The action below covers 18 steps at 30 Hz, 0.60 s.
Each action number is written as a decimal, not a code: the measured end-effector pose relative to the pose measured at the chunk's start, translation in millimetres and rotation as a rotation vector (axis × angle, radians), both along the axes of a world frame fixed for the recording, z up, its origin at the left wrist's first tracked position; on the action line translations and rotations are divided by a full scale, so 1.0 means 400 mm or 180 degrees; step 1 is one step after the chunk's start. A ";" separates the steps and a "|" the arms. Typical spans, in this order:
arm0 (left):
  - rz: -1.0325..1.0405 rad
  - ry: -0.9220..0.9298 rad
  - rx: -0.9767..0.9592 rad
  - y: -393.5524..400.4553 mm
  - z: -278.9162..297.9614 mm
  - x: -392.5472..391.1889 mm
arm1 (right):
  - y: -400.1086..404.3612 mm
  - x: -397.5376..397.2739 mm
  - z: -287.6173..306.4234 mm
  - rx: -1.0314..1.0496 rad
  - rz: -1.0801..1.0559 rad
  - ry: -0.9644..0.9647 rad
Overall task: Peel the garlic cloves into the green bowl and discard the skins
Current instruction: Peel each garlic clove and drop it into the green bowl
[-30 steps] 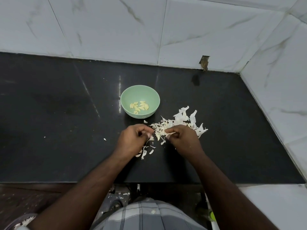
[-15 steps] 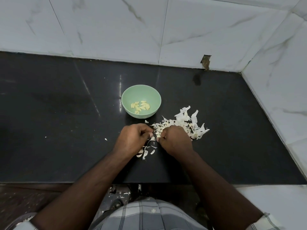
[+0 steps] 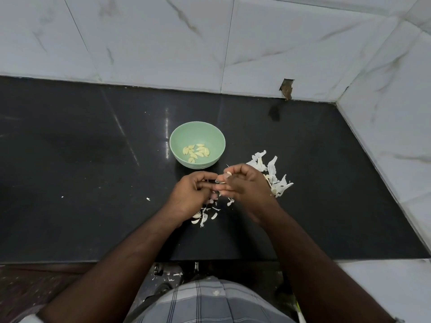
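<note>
you are working a garlic clove (image 3: pixel 228 174) between both hands, just near of the green bowl (image 3: pixel 197 145) and above the black counter (image 3: pixel 93 183). your right hand (image 3: pixel 247 185) is curling its fingers (image 3: pixel 235 170) round the clove, with its pale tip peeking out at the thumb; your left hand (image 3: pixel 193 192) is pinching in at the same spot, fingers bunched together, though exactly what they are clamping is too small to tell. peeled cloves (image 3: pixel 196 150) are lying in the bottom of the bowl. a heap of loose skins (image 3: pixel 271 176) is sitting just right of your right hand, partly hidden by it, and a smaller scatter of skin bits (image 3: pixel 203 216) is lying near your left wrist.

what could go wrong: the clove is small and slick, so a hard pinch is likely to shoot it out onto the counter or off the near edge. the skins are light, and a sweep of your right hand could be dragging them toward the bowl, mixing them with the peeled cloves. some flakes are already lying well to the left, so cleanup may be missing them.
</note>
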<state>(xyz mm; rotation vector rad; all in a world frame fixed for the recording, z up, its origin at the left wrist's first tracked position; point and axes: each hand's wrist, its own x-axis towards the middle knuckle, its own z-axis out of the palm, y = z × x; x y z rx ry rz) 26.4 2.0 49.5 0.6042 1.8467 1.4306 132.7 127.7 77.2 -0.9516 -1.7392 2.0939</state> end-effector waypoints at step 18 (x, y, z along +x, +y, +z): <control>0.0291 -0.0390 0.0255 -0.018 0.019 -0.003 | 0.004 -0.015 -0.021 0.1059 0.0200 -0.0089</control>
